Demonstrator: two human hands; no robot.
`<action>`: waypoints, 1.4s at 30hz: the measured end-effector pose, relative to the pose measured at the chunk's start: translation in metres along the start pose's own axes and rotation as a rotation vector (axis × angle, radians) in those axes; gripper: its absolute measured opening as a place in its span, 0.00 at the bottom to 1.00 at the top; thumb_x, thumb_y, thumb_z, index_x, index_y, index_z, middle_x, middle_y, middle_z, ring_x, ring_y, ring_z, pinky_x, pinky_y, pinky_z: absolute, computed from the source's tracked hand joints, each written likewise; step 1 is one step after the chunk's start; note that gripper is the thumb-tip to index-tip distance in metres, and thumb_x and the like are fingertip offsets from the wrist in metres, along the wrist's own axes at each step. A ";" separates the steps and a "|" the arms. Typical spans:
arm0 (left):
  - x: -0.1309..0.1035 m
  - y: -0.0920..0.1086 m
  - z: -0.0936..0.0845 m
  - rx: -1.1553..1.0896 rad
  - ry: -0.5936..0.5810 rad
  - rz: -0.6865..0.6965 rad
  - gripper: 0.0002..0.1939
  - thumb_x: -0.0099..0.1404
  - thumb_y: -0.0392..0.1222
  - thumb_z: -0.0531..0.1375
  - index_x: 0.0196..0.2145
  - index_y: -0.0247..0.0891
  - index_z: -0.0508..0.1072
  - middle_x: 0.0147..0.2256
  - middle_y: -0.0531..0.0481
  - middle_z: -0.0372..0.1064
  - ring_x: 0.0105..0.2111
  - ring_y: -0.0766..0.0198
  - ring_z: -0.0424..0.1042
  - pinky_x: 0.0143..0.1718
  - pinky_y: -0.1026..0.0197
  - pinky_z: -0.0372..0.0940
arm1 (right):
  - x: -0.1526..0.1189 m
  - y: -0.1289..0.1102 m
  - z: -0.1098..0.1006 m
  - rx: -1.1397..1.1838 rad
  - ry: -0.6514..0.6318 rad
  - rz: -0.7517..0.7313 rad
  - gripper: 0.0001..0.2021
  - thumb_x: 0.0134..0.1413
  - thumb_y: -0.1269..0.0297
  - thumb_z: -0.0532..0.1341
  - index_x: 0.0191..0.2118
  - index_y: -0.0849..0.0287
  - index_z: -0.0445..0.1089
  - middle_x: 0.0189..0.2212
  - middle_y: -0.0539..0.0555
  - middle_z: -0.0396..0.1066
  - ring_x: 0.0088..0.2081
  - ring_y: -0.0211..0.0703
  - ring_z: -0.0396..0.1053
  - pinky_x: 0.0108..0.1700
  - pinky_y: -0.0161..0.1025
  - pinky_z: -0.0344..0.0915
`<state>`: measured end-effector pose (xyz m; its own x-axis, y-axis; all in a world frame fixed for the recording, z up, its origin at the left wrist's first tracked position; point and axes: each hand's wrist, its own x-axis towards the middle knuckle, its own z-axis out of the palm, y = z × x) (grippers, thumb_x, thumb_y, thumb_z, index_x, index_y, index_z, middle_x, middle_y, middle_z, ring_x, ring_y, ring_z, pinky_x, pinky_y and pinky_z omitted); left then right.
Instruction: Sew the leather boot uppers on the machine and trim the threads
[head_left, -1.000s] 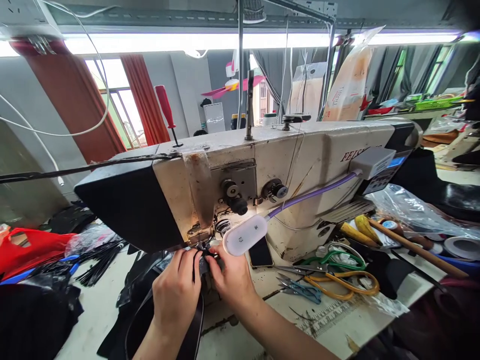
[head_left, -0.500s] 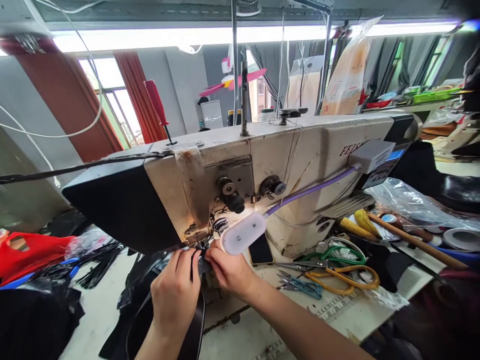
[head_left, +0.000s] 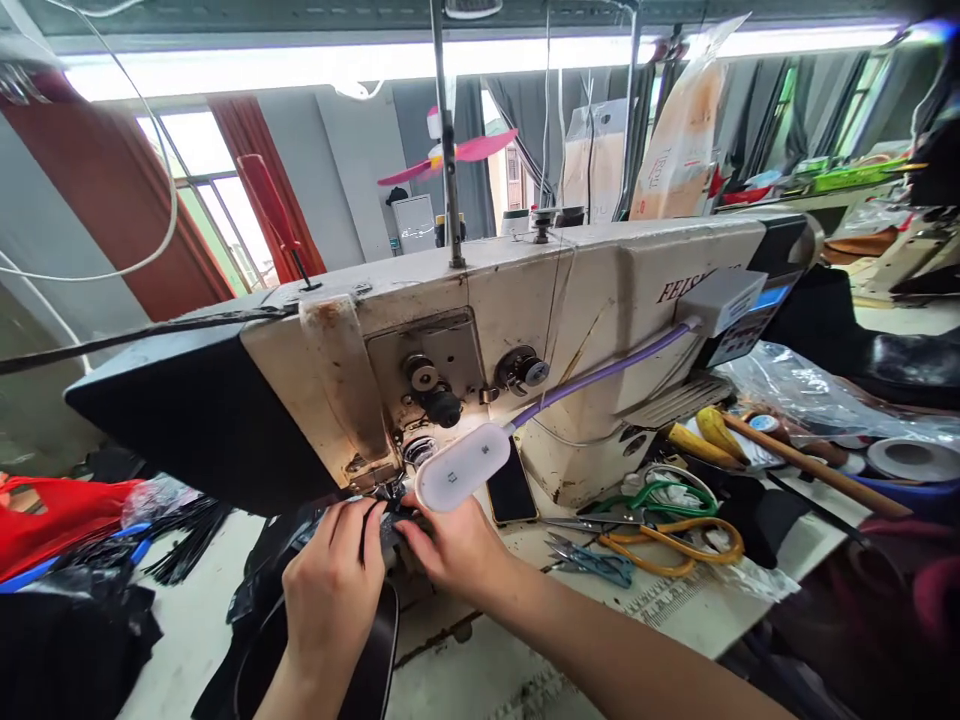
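My left hand (head_left: 330,565) pinches the edge of a black leather-like piece (head_left: 388,532) just in front of the sewing machine's needle area. My right hand (head_left: 461,545) is at the other side of that piece, its thumb and forefinger bent around the edge beside the presser foot (head_left: 390,492). A white lamp head (head_left: 461,468) hides part of my right fingers. Below my left hand hangs a curved black strip (head_left: 379,650) of the work. The cream sewing machine (head_left: 585,300) stands over both hands.
Right of my hands lie a phone (head_left: 514,490), blue thread snips (head_left: 600,562), orange-handled scissors (head_left: 697,548) and green-handled scissors (head_left: 675,492). A wooden stick (head_left: 817,465) and bananas (head_left: 716,435) lie farther right. Black strips (head_left: 187,540) and a red bag (head_left: 60,520) are at left.
The view has shifted, so the machine and hands appear farther left. My right thumb has moved slightly away from its forefinger. Both hands stay by the presser foot.
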<state>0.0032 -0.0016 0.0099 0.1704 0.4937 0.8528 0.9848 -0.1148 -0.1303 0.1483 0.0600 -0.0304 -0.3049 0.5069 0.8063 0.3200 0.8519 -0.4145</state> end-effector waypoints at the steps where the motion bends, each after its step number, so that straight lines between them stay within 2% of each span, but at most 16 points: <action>1: 0.000 0.000 0.000 -0.004 -0.005 0.004 0.06 0.71 0.37 0.56 0.38 0.37 0.73 0.32 0.50 0.74 0.30 0.62 0.74 0.33 0.62 0.63 | 0.003 0.000 0.003 -0.031 -0.022 -0.011 0.08 0.57 0.71 0.59 0.43 0.59 0.71 0.35 0.57 0.72 0.38 0.49 0.69 0.40 0.42 0.67; 5: 0.001 0.000 -0.001 -0.009 -0.019 0.017 0.06 0.71 0.36 0.56 0.38 0.36 0.73 0.32 0.49 0.74 0.31 0.62 0.74 0.34 0.62 0.63 | 0.007 0.005 0.005 -0.069 -0.036 -0.083 0.09 0.62 0.72 0.55 0.41 0.61 0.72 0.34 0.58 0.71 0.37 0.49 0.67 0.39 0.42 0.66; 8: 0.002 0.001 -0.002 0.000 -0.015 0.025 0.06 0.71 0.35 0.56 0.37 0.35 0.73 0.31 0.49 0.73 0.30 0.62 0.73 0.32 0.62 0.62 | 0.011 0.016 0.000 -0.076 -0.099 -0.252 0.11 0.65 0.70 0.53 0.40 0.60 0.73 0.35 0.57 0.71 0.39 0.47 0.67 0.41 0.41 0.64; 11: 0.003 -0.001 -0.001 -0.010 -0.012 0.048 0.05 0.70 0.34 0.57 0.37 0.35 0.72 0.31 0.50 0.73 0.30 0.63 0.73 0.33 0.62 0.62 | 0.020 0.026 -0.007 -0.111 -0.170 -0.440 0.12 0.64 0.74 0.51 0.40 0.60 0.73 0.33 0.56 0.71 0.38 0.46 0.65 0.40 0.41 0.62; 14: 0.002 -0.003 0.000 -0.039 -0.010 0.075 0.03 0.69 0.32 0.58 0.38 0.35 0.72 0.32 0.50 0.74 0.30 0.63 0.73 0.35 0.62 0.63 | 0.028 0.032 -0.012 -0.139 -0.196 -0.536 0.13 0.64 0.75 0.51 0.39 0.61 0.73 0.33 0.56 0.70 0.37 0.45 0.64 0.38 0.40 0.60; 18: -0.004 -0.004 0.000 -0.130 -0.031 0.095 0.04 0.68 0.30 0.59 0.40 0.34 0.72 0.34 0.49 0.74 0.34 0.63 0.73 0.39 0.62 0.64 | 0.026 0.037 -0.013 -0.137 -0.181 -0.543 0.13 0.67 0.72 0.50 0.41 0.61 0.73 0.35 0.56 0.71 0.38 0.45 0.64 0.39 0.41 0.60; 22: -0.017 -0.007 -0.001 -0.273 -0.116 0.138 0.07 0.67 0.28 0.58 0.42 0.33 0.71 0.39 0.45 0.75 0.41 0.62 0.73 0.48 0.60 0.65 | 0.014 0.044 -0.010 -0.100 -0.151 -0.527 0.11 0.68 0.70 0.52 0.46 0.59 0.72 0.37 0.56 0.72 0.41 0.46 0.65 0.43 0.43 0.62; 25: -0.026 -0.012 0.000 -0.301 -0.190 0.238 0.12 0.67 0.25 0.54 0.45 0.30 0.71 0.48 0.39 0.72 0.49 0.57 0.69 0.52 0.55 0.63 | 0.006 0.048 -0.010 -0.026 -0.107 -0.523 0.10 0.66 0.71 0.54 0.44 0.56 0.72 0.36 0.56 0.72 0.41 0.46 0.67 0.43 0.43 0.62; 28: -0.026 -0.013 0.001 -0.252 -0.213 0.279 0.16 0.66 0.22 0.50 0.47 0.28 0.71 0.49 0.38 0.72 0.49 0.56 0.67 0.51 0.54 0.62 | 0.003 0.050 -0.010 0.025 -0.046 -0.489 0.11 0.61 0.74 0.53 0.42 0.58 0.72 0.36 0.57 0.72 0.39 0.46 0.67 0.40 0.42 0.64; 33: -0.020 -0.011 0.003 -0.186 -0.192 0.291 0.19 0.65 0.22 0.50 0.50 0.27 0.72 0.46 0.40 0.74 0.46 0.56 0.68 0.47 0.53 0.60 | 0.003 0.048 -0.011 0.020 -0.065 -0.424 0.14 0.55 0.76 0.55 0.46 0.62 0.70 0.39 0.61 0.73 0.41 0.50 0.69 0.43 0.46 0.67; 37: -0.024 -0.011 0.004 -0.167 -0.162 0.310 0.18 0.65 0.22 0.50 0.49 0.25 0.73 0.46 0.39 0.75 0.46 0.53 0.68 0.47 0.51 0.60 | 0.007 0.043 -0.012 -0.061 -0.134 -0.457 0.13 0.58 0.71 0.58 0.48 0.63 0.70 0.42 0.63 0.73 0.43 0.53 0.69 0.43 0.48 0.69; 42: -0.029 -0.012 0.006 -0.159 -0.090 0.353 0.16 0.67 0.23 0.52 0.49 0.23 0.74 0.45 0.37 0.76 0.46 0.54 0.70 0.47 0.53 0.63 | 0.011 0.043 -0.012 -0.105 -0.026 -0.558 0.08 0.62 0.72 0.58 0.44 0.62 0.73 0.34 0.60 0.75 0.37 0.47 0.71 0.39 0.43 0.70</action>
<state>-0.0138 -0.0094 -0.0165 0.5068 0.4731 0.7206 0.8489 -0.4196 -0.3215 0.1690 0.1006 -0.0342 -0.4750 -0.0118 0.8799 0.1910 0.9747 0.1161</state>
